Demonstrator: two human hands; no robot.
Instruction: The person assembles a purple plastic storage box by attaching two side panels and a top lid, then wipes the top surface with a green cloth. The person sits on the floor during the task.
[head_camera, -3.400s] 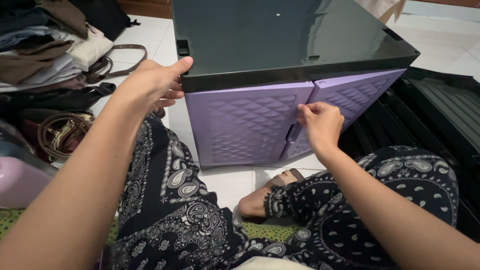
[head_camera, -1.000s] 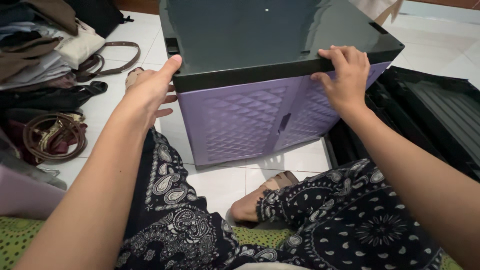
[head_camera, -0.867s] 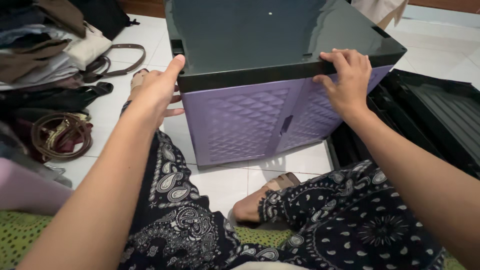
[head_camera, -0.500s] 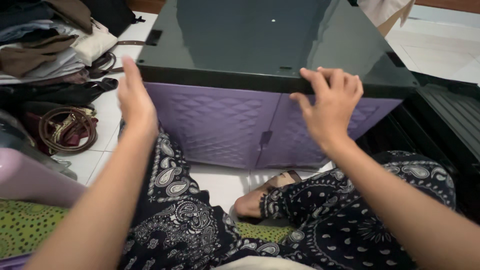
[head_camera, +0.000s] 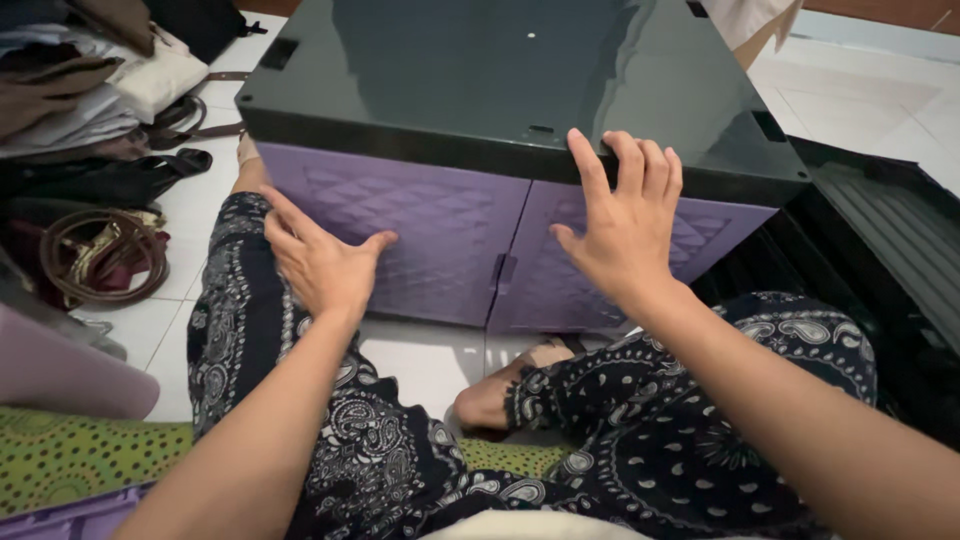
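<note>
sitting on the white tiled floor (head_camera: 430, 355) facing the purple cabinet (head_camera: 430, 235); left hand (head_camera: 320, 262) pressing open-palmed against its left door, right hand (head_camera: 620, 225) spreading loose over the dark top (head_camera: 480, 70) edge.

Left hand (head_camera: 325, 262) fingers splayed; right hand (head_camera: 622, 222) fingers spread, extended upward.

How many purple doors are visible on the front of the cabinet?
2. The left door is under the left hand; the right door is partly covered by the right hand. Other sides are hidden.
</note>
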